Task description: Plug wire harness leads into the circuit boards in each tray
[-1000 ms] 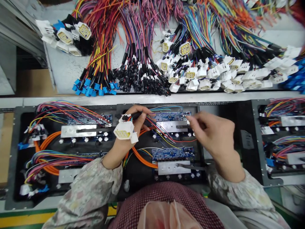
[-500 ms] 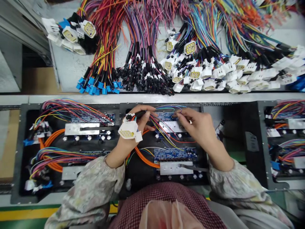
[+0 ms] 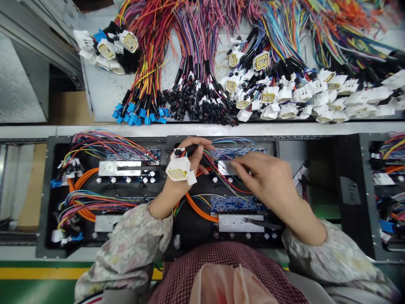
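Observation:
My left hand (image 3: pixel 186 169) is closed around the black sleeve of a wire harness (image 3: pixel 191 148). The harness's white connector (image 3: pixel 179 169) with a yellow face hangs over the palm. Coloured wires fan out from the sleeve to the right. My right hand (image 3: pixel 265 169) pinches a thin wire of this bundle between thumb and forefinger. Both hands are above the upper blue circuit board (image 3: pixel 257 150), part of which they hide, together with its silver metal bar (image 3: pixel 224 168). Thick orange cables (image 3: pixel 199 207) run to the boards in the same black housing.
Bundles of harnesses with blue connectors (image 3: pixel 139 116), black plugs and white connectors (image 3: pixel 268 98) lie on the grey shelf (image 3: pixel 103 99) beyond. A wired black housing (image 3: pixel 44 211) stands at left, another at far right. A lower circuit board (image 3: pixel 237 205) with a metal bar sits nearest me.
The view has shifted, so most things appear farther right. My right hand has come lower and nearer, still pinching at the wires. My left hand keeps its hold on the harness.

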The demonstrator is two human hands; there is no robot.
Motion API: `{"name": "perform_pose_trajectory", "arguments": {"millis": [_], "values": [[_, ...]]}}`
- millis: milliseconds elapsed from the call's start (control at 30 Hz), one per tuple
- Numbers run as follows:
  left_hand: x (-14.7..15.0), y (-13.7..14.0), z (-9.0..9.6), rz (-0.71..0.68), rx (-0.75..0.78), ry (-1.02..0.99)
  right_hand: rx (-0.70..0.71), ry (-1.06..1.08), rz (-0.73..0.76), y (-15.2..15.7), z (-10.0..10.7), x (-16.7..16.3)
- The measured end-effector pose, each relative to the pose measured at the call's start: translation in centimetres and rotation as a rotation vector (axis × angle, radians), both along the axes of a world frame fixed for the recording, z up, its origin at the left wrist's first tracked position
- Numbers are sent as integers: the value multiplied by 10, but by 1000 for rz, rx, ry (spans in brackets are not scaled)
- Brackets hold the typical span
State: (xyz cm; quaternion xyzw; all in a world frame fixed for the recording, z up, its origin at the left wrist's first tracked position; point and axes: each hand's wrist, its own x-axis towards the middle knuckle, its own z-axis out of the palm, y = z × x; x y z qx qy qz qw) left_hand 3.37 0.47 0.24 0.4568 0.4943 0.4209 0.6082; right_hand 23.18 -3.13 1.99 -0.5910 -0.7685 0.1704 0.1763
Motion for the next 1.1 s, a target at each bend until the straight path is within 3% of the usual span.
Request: {"name": "perform_pose_trajectory", "arguments": {"millis": [100,233,400,867,1033,1100], "values": [[-1,0,0,-10,-7,4,-34,97,-32,11,-13,-6],[-3,0,-3,-41,-12,28,-75,55,-13,23,-29,-10],[-4,1,-6,-62,-28,15,-72,10,-20,26,-35,-12],[-3,0,-5,-42,-3,29,-76,-39,32,27,-33,-13],[-4,0,-5,-31,2,40,46,-127,-30,16,-11,-7],[-3,0,-5,-17,-12,30,62,-136,14,9,-2,-2]]}}
